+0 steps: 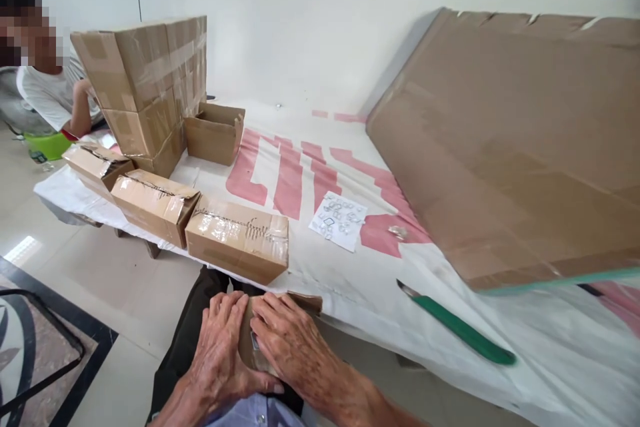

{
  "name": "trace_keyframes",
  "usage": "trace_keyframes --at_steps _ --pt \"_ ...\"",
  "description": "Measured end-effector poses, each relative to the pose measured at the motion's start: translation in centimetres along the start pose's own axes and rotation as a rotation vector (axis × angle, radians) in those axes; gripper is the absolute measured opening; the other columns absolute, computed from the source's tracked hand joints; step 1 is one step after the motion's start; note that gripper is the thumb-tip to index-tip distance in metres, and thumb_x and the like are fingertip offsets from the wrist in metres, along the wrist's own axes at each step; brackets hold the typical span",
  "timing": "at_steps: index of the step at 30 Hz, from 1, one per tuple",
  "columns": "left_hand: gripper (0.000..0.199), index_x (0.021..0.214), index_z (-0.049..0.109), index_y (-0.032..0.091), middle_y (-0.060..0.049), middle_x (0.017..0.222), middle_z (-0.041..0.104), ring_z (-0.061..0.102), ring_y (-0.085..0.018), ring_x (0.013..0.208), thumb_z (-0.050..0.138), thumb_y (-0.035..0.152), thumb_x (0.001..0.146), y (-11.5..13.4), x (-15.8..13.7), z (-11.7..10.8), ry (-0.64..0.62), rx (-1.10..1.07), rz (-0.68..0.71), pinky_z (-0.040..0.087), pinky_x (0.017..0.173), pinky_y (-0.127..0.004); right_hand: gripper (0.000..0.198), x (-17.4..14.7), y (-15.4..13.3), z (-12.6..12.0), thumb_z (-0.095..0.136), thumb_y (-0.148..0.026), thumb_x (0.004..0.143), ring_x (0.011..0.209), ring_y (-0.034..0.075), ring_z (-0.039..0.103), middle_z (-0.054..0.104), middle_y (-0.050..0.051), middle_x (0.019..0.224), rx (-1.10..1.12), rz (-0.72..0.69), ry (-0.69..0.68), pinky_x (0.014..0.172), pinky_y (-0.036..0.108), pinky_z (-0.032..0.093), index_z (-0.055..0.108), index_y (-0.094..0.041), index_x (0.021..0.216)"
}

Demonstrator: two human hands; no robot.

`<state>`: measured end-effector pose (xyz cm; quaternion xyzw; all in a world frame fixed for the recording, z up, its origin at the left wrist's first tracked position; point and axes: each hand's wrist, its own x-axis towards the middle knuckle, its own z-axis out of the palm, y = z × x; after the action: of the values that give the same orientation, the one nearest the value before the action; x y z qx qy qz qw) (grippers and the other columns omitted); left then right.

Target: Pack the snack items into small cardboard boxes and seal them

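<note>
On my lap, below the table's front edge, rests a small cardboard box (247,346), mostly covered by my hands. My left hand (219,349) grips its left side, thumb along the near edge and fingers over the top. From the right, my right hand (293,342) presses on the box with its fingers bent over the top. A brown cardboard flap (309,303) sticks out beyond the right fingers. Just past the hands, a closed, taped cardboard carton (237,234) lies at the table edge, apart from them.
Two more cartons (155,204) continue the row leftward, before a taped stack (150,74) and an open box (215,137). A green-handled knife (465,330), a paper with small pieces (345,234) and a large cardboard sheet (525,147) occupy the right. A person (55,97) sits far left.
</note>
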<state>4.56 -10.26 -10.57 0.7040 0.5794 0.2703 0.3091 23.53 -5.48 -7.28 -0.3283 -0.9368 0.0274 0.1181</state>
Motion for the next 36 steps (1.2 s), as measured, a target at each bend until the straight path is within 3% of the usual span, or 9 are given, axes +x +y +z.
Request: trace_keyframes --at_steps 7,11,17,20,24,27,30,36 --pt "0.138 0.161 0.051 0.025 -0.022 0.160 0.055 0.050 -0.053 0.145 0.107 0.064 0.040 -0.8 -0.1 0.4 -0.016 0.003 -0.006 0.045 0.117 -0.077 0.032 -0.8 0.4 2.8 0.072 -0.019 0.090 0.124 0.033 0.068 0.075 0.012 0.127 -0.049 -0.017 0.120 0.108 0.050 0.058 0.074 -0.024 0.122" --pt "0.139 0.160 0.052 0.025 -0.024 0.158 0.057 0.052 -0.053 0.143 0.106 0.066 0.039 -1.8 -0.2 1.3 0.024 0.021 0.024 0.048 0.115 -0.076 0.031 -0.8 1.0 4.2 0.069 -0.019 0.092 0.120 0.032 0.070 0.077 0.011 0.121 -0.077 -0.023 0.142 0.109 0.048 0.057 0.075 -0.026 0.121" --pt "0.135 0.163 0.048 0.023 -0.026 0.154 0.060 0.057 -0.051 0.137 0.101 0.068 0.049 -2.8 -0.4 3.0 0.134 0.063 0.095 0.053 0.108 -0.073 0.037 -2.1 1.7 6.0 0.067 -0.028 0.096 0.133 0.033 0.064 0.074 0.013 0.136 -0.070 -0.082 0.231 0.116 0.049 0.051 0.072 -0.023 0.132" --pt "0.136 0.161 0.051 0.023 -0.025 0.153 0.059 0.056 -0.052 0.138 0.102 0.070 0.044 -2.7 -0.5 3.0 0.131 0.076 0.087 0.052 0.109 -0.073 0.035 -2.1 1.7 6.2 0.068 -0.026 0.095 0.133 0.034 0.064 0.074 0.012 0.135 -0.057 -0.081 0.230 0.115 0.050 0.051 0.072 -0.023 0.129" --pt "0.141 0.161 0.049 0.025 -0.024 0.153 0.059 0.056 -0.051 0.138 0.105 0.068 0.039 -1.7 -0.5 1.8 0.098 0.097 0.062 0.051 0.109 -0.074 0.030 -1.3 0.9 4.4 0.065 -0.014 0.094 0.125 0.031 0.067 0.076 0.011 0.125 -0.062 -0.036 0.272 0.107 0.047 0.055 0.072 -0.023 0.122" --pt "0.137 0.163 0.044 0.023 -0.025 0.152 0.058 0.057 -0.049 0.136 0.105 0.063 0.047 -0.4 -0.6 0.3 0.047 0.089 0.125 0.051 0.109 -0.074 0.022 -0.8 0.1 1.0 0.061 -0.005 0.094 0.110 0.028 0.069 0.075 0.009 0.110 -0.027 -0.020 0.230 0.097 0.044 0.056 0.071 -0.021 0.104" --pt "0.139 0.161 0.041 0.020 -0.026 0.155 0.055 0.052 -0.049 0.140 0.109 0.050 0.044 0.5 -0.4 -1.0 -0.016 0.066 0.173 0.049 0.112 -0.073 0.020 -0.2 0.3 -2.3 0.059 -0.005 0.098 0.092 0.025 0.065 0.070 0.007 0.093 0.028 0.009 0.161 0.086 0.040 0.055 0.066 -0.021 0.088" --pt "0.120 0.156 0.043 0.023 -0.024 0.165 0.047 0.043 -0.049 0.150 0.106 0.041 0.055 0.8 0.2 -1.5 -0.082 -0.016 0.179 0.043 0.116 -0.076 0.022 -0.8 1.6 -4.1 0.054 -0.006 0.103 0.089 0.024 0.060 0.071 0.008 0.095 0.092 0.088 0.208 0.082 0.038 0.051 0.067 -0.020 0.091"
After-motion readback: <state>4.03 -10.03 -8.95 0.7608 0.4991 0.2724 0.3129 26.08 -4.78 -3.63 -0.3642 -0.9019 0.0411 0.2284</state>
